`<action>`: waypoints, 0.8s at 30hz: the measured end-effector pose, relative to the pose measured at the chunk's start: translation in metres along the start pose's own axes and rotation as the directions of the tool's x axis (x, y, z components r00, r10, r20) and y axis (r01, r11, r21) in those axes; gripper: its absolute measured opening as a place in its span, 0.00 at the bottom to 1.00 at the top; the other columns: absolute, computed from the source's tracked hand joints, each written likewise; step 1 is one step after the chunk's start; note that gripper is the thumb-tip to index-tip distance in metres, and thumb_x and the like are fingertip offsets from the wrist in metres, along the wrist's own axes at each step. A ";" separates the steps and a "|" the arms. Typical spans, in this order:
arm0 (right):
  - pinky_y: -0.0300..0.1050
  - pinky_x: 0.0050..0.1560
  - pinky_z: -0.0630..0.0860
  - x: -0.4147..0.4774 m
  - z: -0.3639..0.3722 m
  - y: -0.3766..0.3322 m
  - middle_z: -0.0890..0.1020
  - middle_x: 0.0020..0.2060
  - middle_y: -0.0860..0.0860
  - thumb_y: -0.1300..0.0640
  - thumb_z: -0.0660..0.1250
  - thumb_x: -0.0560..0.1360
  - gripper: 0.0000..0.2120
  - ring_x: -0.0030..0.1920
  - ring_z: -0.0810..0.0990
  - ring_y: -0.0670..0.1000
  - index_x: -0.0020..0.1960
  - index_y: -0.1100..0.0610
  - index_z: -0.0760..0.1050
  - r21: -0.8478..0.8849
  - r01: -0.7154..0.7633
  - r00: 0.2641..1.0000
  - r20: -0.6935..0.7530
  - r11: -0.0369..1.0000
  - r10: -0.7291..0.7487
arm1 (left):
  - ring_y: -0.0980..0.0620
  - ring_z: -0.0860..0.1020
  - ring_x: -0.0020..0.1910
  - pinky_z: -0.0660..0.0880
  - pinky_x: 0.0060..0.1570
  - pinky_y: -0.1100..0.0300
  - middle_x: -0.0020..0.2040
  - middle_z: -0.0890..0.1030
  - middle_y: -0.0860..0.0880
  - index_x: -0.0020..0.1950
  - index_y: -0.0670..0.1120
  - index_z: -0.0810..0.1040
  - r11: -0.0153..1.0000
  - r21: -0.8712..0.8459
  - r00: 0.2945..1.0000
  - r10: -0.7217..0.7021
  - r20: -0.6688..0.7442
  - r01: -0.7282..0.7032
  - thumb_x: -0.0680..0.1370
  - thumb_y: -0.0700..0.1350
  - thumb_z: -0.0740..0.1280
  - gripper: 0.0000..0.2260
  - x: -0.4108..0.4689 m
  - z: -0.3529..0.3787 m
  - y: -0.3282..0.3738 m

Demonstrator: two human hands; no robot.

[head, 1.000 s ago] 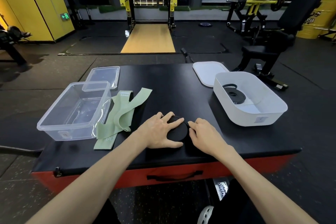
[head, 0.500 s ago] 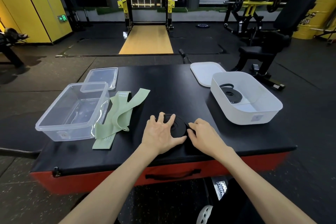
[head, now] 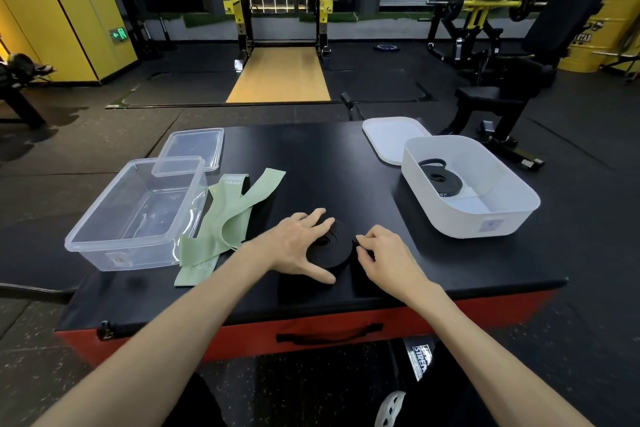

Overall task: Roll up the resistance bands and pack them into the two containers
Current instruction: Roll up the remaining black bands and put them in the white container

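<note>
A black resistance band lies coiled flat on the black padded table, near its front edge. My left hand is spread over the coil's left side, thumb curled under its front. My right hand pinches the band's loose end at the coil's right edge. Pale green bands lie unrolled in a loose heap to the left. A clear plastic container stands empty at the far left. A white container at the right holds another rolled black band.
A clear lid lies behind the clear container, and a white lid behind the white one. The table has red sides with a black handle. Gym machines and a squat rack stand beyond on the dark floor.
My left hand has shifted across the coil, fingers now spread over its left part and more of the roll showing. My right hand stays at the coil's right edge.
</note>
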State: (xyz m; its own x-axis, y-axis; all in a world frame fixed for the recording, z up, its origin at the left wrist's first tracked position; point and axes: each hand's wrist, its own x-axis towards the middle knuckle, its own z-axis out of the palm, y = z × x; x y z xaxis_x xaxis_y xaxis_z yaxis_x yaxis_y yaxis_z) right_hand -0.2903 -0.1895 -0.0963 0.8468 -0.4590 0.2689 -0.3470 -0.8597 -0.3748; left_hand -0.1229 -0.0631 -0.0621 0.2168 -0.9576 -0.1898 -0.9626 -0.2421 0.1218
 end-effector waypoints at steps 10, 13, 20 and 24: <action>0.42 0.44 0.68 -0.012 -0.007 0.003 0.70 0.45 0.51 0.55 0.60 0.77 0.08 0.47 0.72 0.54 0.49 0.59 0.74 -0.031 0.022 0.997 0.068 0.999 -0.020 | 0.47 0.65 0.62 0.65 0.67 0.54 0.73 0.59 0.51 0.78 0.55 0.50 0.989 0.143 0.986 0.064 -0.151 -0.042 0.68 0.75 0.57 0.44 0.003 0.013 -0.004; 0.42 0.41 0.68 -0.010 -0.007 0.001 0.75 0.43 0.53 0.56 0.64 0.76 0.09 0.40 0.74 0.52 0.50 0.61 0.79 0.023 -0.045 0.999 -0.003 0.999 0.045 | 0.47 0.66 0.61 0.63 0.67 0.57 0.73 0.61 0.50 0.78 0.54 0.51 0.989 0.134 0.976 -0.034 -0.214 0.064 0.68 0.75 0.57 0.44 -0.003 0.016 0.006; 0.45 0.34 0.66 0.002 -0.004 -0.013 0.72 0.33 0.53 0.56 0.64 0.76 0.12 0.35 0.72 0.53 0.36 0.60 0.72 0.050 -0.098 0.994 -0.052 0.994 0.100 | 0.44 0.67 0.57 0.67 0.63 0.54 0.69 0.65 0.47 0.78 0.51 0.53 0.957 0.046 0.930 -0.265 -0.253 0.285 0.68 0.76 0.55 0.46 -0.001 0.020 0.023; 0.49 0.43 0.74 0.000 -0.003 -0.018 0.77 0.40 0.55 0.57 0.64 0.76 0.09 0.41 0.76 0.55 0.49 0.62 0.79 0.079 -0.097 0.993 -0.053 0.992 0.101 | 0.43 0.67 0.57 0.67 0.62 0.54 0.68 0.66 0.46 0.77 0.49 0.55 0.931 0.022 0.898 -0.344 -0.275 0.363 0.67 0.76 0.54 0.46 0.000 0.025 0.029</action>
State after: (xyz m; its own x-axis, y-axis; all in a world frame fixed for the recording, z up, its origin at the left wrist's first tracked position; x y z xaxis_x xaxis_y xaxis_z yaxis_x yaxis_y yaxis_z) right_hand -0.2853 -0.1744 -0.0870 0.7845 -0.5552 0.2765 -0.3944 -0.7906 -0.4684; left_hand -0.1548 -0.0660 -0.0829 0.5704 -0.8194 0.0558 -0.8212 -0.5701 0.0234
